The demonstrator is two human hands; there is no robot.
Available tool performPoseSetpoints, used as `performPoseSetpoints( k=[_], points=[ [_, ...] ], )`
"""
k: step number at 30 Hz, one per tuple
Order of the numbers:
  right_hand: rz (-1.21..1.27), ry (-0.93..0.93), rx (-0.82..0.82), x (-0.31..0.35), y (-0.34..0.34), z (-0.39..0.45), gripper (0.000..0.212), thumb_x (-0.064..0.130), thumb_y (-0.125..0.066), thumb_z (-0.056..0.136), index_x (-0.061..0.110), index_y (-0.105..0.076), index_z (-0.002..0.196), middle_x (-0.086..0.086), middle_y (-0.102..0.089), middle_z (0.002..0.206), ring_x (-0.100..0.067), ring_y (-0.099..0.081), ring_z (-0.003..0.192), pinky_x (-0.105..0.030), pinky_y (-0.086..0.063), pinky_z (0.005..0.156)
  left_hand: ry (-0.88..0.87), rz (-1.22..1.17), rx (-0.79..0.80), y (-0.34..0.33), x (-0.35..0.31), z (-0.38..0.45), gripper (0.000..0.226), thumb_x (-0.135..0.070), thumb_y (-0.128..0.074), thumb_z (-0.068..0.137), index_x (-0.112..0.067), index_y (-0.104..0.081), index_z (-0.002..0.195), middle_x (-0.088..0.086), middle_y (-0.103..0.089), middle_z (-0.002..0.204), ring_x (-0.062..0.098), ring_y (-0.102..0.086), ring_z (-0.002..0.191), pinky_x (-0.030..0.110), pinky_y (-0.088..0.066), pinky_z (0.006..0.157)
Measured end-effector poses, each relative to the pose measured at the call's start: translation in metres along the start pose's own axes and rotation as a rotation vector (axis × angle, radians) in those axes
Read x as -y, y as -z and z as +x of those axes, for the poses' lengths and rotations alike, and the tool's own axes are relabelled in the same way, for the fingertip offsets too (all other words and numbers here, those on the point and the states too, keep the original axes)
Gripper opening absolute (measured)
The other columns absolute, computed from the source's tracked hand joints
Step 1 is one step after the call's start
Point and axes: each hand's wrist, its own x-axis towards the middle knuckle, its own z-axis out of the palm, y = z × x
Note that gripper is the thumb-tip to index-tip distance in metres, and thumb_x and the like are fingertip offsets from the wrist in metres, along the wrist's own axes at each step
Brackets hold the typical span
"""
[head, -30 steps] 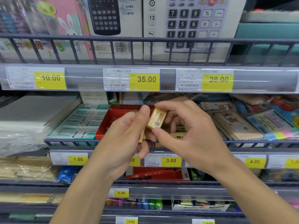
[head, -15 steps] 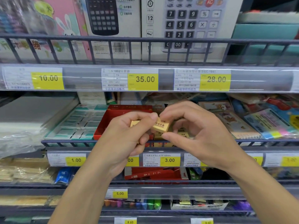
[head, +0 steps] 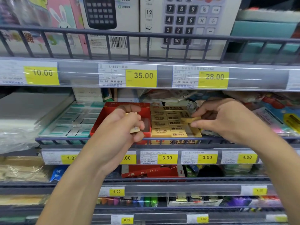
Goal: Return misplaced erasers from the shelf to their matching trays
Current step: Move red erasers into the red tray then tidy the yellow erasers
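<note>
Nearest the camera, two bare forearms reach up toward the middle shelf (head: 90, 140). The left hand (head: 123, 125) hovers over the front of the red tray (head: 103, 122), its grip curled round a small stack of tan erasers (head: 135, 129); one edge shows at the top of the fist, another pokes out below the fingers. The right hand (head: 227, 119) is further right, over the right edge of the tan tray (head: 195, 133). Its grip pinches a single tan eraser (head: 190, 119) between thumb and fingertips, held flat just above the tray's rightmost column. That tray is packed with rows of matching tan erasers printed "2B". Left of the red tray sits a teal tray (head: 73, 120) of white erasers. Yellow price labels (head: 167, 158) run along the shelf front. Further up, calculator boxes (head: 186, 21) stand behind the top rail.
</note>
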Motion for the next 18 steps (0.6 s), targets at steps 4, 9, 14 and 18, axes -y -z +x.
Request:
performPoseSetpoints(
  k=[4, 9, 14, 18],
  points=[
    [-0.190, 0.003, 0.066, -0.004, -0.009, 0.009, 0.013, 0.049, -0.081, 0.076, 0.040, -0.072, 0.078, 0.026, -0.061, 0.067, 0.009, -0.058, 0.069, -0.009, -0.042, 0.057, -0.007, -0.017, 0.027, 0.001, 0.001, 0.000, 0.011, 0.004, -0.053, 0.097, -0.006, -0.056, 0.101, -0.003, -0.067, 0.070, 0.013, -0.054, 0.068, 0.024, -0.047, 0.054],
    [-0.348, 0.061, 0.084, -0.004, -0.025, 0.022, 0.010, 0.043, -0.077, 0.082, 0.035, -0.073, 0.084, 0.017, -0.064, 0.092, -0.006, -0.055, 0.084, 0.000, -0.032, 0.060, -0.023, -0.019, 0.104, 0.002, 0.002, 0.000, 0.026, -0.012, -0.069, 0.093, -0.003, -0.059, 0.115, 0.007, -0.074, 0.082, 0.013, -0.062, 0.065, 0.021, -0.053, 0.061],
    [-0.344, 0.009, 0.218, 0.000, -0.021, 0.021, 0.008, 0.043, -0.074, 0.085, 0.040, -0.074, 0.093, 0.020, -0.063, 0.108, -0.005, -0.058, 0.093, 0.000, -0.033, 0.061, -0.051, 0.045, 0.102, 0.004, 0.001, -0.001, 0.039, -0.027, -0.073, 0.082, -0.001, -0.064, 0.111, 0.013, -0.078, 0.095, 0.020, -0.066, 0.074, 0.022, -0.054, 0.059],
    [-0.404, -0.092, 0.264, 0.010, -0.023, 0.028, 0.022, 0.042, -0.071, 0.089, 0.036, -0.071, 0.111, 0.011, -0.063, 0.118, -0.013, -0.059, 0.100, -0.013, -0.040, 0.067, -0.053, 0.052, 0.104, 0.002, 0.000, -0.002, 0.044, -0.032, -0.071, 0.085, -0.002, -0.064, 0.116, 0.014, -0.078, 0.100, 0.018, -0.074, 0.080, 0.022, -0.053, 0.054]
  ],
)
